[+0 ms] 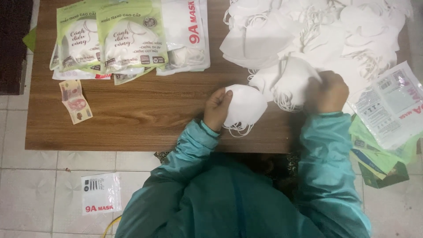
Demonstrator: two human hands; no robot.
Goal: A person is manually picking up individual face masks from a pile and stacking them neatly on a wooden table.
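Hands both at the near edge of the brown wood-grain desk [145, 110], teal jacket sleeves bent inward at the elbows. Left hand [217, 109] is curled, its grip pinching the left edge of a white cup-shaped fabric face mask [244, 105]; that mask sits on the desk just right of the hand, ear loops trailing toward the desk's near edge. Right hand [331, 91] is fisted, knuckles up, its grip pressed together on a small stack of white masks [293, 81], just right of the single mask and touching it. Loose pile of white masks [317, 31] covers the desk's far right corner, behind both hands.

Packages:
- two green-and-white rectangular mask packets [112, 37], overlapping, at the desk's far left corner
- white plastic mask packets with red lettering [187, 35] just right of the green ones, partly under them
- pink-orange banknote [76, 101] flat on the desk, in front of the green packets
- clear-and-white printed plastic bag [390, 103] overhanging the desk's right edge, above a stack of green flat packets [379, 156]
- white packet with red lettering [101, 193] on the tiled floor, below the desk's near edge.
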